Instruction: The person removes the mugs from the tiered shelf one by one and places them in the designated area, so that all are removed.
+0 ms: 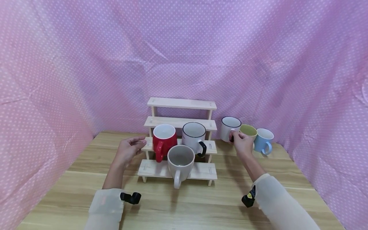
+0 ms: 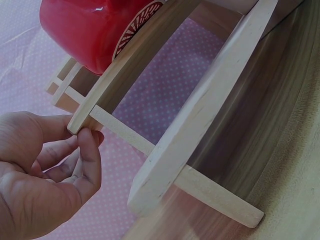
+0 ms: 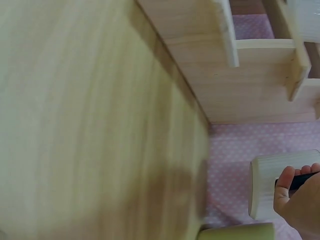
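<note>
- We see the right grip (image 1: 243,144) curled narrowly on the black handle (image 3: 301,181) of a black-rimmed white mug (image 1: 227,132).
- That mug stands upright at the far left of the grip, just right of the wooden rack (image 1: 181,103); we cannot tell whether its base touches the table (image 1: 72,188).
- We find a yellow-green mug (image 1: 249,129) directly behind the right grip, partly hidden by it, and a light blue mug (image 1: 261,143) just beside that on the right.
- We see the left grip (image 1: 129,150) narrow too, pinching the left end of the rack's second board from the bottom (image 2: 90,107).
- On that board we see a red mug (image 1: 169,140), near the left grip, and to its right a second black-rimmed mug (image 1: 189,139).
- We see a greyish mug (image 1: 175,161) on the lowest board (image 1: 202,171), its handle facing us.
</note>
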Demonstrator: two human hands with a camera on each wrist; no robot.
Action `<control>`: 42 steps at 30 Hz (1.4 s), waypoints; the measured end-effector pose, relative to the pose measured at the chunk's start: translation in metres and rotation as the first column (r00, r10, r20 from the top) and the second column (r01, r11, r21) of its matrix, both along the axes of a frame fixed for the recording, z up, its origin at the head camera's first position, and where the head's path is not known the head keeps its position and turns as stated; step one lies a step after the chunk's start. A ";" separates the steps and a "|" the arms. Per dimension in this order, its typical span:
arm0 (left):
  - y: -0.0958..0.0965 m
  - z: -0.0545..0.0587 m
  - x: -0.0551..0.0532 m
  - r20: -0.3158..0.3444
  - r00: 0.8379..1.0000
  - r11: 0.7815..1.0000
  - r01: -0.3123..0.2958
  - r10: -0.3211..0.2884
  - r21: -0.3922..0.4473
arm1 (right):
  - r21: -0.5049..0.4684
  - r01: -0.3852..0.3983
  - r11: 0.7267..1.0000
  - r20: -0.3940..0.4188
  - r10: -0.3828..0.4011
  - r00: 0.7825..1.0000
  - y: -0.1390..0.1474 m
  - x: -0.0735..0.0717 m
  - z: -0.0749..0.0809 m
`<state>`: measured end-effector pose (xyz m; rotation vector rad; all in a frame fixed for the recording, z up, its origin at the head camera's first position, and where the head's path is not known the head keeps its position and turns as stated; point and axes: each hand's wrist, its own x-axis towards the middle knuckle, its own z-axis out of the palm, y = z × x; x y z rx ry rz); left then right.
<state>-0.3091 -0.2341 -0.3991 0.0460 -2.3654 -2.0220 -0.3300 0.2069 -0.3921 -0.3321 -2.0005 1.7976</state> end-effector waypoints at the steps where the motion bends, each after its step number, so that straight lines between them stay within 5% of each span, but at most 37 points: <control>1: 0.000 0.000 0.000 0.002 1.000 1.000 0.001 -0.001 0.000 | 0.019 0.002 1.000 0.010 -0.002 1.000 0.000 0.000 -0.003; 5: -0.001 0.000 0.000 0.004 1.000 1.000 0.001 -0.001 -0.005 | 0.054 0.006 0.999 0.030 -0.008 1.000 0.001 -0.003 -0.013; 12: -0.001 0.000 0.000 -0.006 1.000 1.000 0.007 -0.006 0.019 | -0.054 -0.004 0.999 0.039 0.006 0.999 0.001 -0.011 -0.025; 24: 0.000 -0.001 -0.002 0.007 1.000 1.000 0.011 -0.011 0.022 | -0.097 -0.009 0.995 0.101 0.019 0.995 0.008 -0.013 -0.042; 42: -0.001 -0.002 0.000 -0.016 1.000 1.000 0.000 0.000 0.007 | -0.032 -0.227 0.973 0.134 0.229 0.964 0.020 -0.003 -0.038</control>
